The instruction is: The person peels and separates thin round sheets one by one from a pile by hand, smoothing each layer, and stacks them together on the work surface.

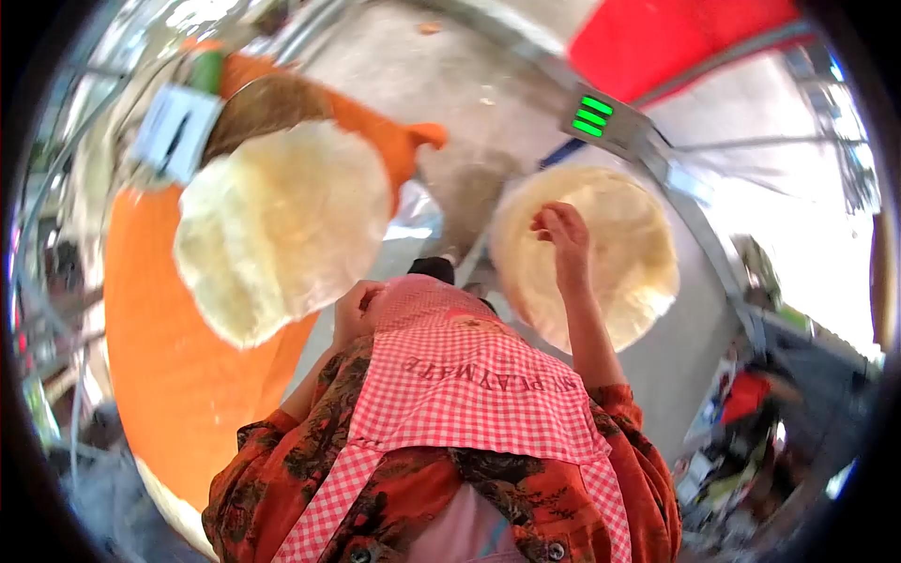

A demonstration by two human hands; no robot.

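Two large, round, pale-yellow thin sheets like flatbreads or wrappers lie in front of me. My right hand (563, 230) is over the right round sheet (624, 253), fingers loosely bent with small gaps and nothing visible in them. Whether the fingertips touch the sheet I cannot tell. My left hand (352, 305) is curled beside my pink checked apron (469, 394), close to the lower right edge of the left round sheet (282, 225). Its fingertips are mostly hidden, so what it grips, if anything, does not show.
The left sheet lies over an orange cloth (178, 347). A grey box with a green lit display (593, 116) stands behind the right sheet. A pale blue box (178, 131) is at upper left, a red panel (676, 38) at upper right. Clutter (751, 450) fills the lower right.
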